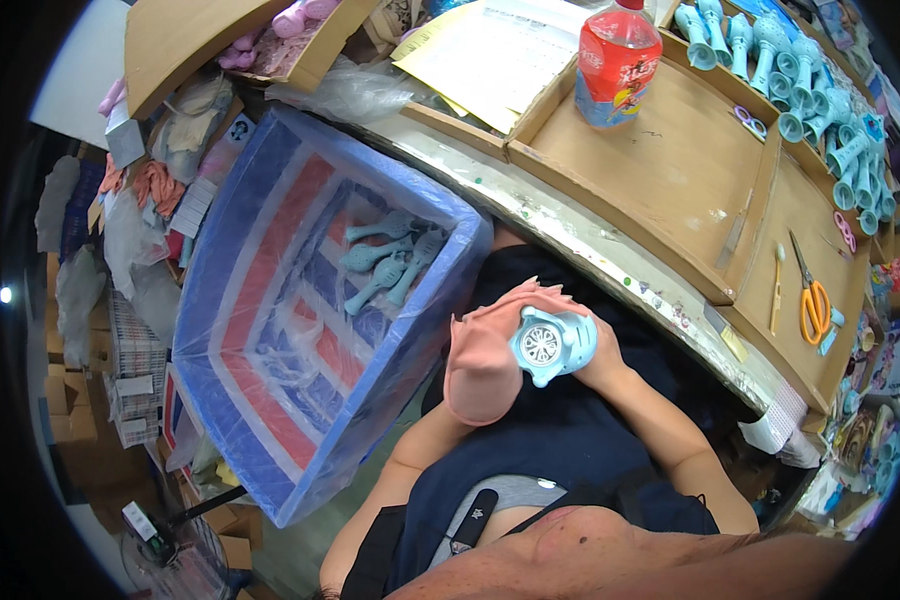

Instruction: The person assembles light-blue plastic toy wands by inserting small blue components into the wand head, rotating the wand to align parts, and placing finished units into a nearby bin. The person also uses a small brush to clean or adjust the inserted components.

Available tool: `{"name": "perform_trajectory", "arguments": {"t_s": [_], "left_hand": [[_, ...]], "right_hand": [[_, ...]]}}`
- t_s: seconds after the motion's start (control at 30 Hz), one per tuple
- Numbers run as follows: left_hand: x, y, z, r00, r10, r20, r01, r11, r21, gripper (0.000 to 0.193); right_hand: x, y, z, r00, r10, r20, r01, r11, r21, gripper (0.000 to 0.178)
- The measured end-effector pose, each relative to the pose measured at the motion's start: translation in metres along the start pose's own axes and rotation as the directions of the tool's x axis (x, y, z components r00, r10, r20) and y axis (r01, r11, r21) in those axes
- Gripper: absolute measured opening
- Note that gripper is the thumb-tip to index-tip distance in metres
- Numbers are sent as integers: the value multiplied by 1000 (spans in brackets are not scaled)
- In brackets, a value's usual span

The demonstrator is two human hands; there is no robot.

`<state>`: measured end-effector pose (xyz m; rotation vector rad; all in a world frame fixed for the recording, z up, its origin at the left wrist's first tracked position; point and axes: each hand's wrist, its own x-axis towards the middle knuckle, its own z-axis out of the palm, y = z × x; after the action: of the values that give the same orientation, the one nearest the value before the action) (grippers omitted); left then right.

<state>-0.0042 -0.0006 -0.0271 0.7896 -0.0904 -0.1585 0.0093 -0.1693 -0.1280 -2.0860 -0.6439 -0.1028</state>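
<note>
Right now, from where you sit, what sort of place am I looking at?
Probably a small workshop for plastic goods: the right hand holds a light-blue part, many blue pieces cluster at upper right, and orange-handled scissors lie in a cardboard tray.

Pale blue on the toy (pixel 574 343) at centre, salmon pink on the cloth (pixel 484 368); red, white and blue stripes across the bin (pixel 213 285) at left.

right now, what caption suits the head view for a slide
Right hand holding a pale blue plastic casing with white grille beside salmon-pink cloth, near a striped bin.
</note>
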Motion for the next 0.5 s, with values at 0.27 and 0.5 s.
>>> {"name": "perform_trajectory", "arguments": {"t_s": [0.27,0.5], "left_hand": [[12,6,-28,992,102,-74,-53,869,493,41],[27,5,-15,869,-470,-155,96,468,-879,42]], "right_hand": [[2,-20,-43,916,89,392,-83,996,-31,37],[-1,-34,-69,681,58,730,-432,837,337,48]]}}
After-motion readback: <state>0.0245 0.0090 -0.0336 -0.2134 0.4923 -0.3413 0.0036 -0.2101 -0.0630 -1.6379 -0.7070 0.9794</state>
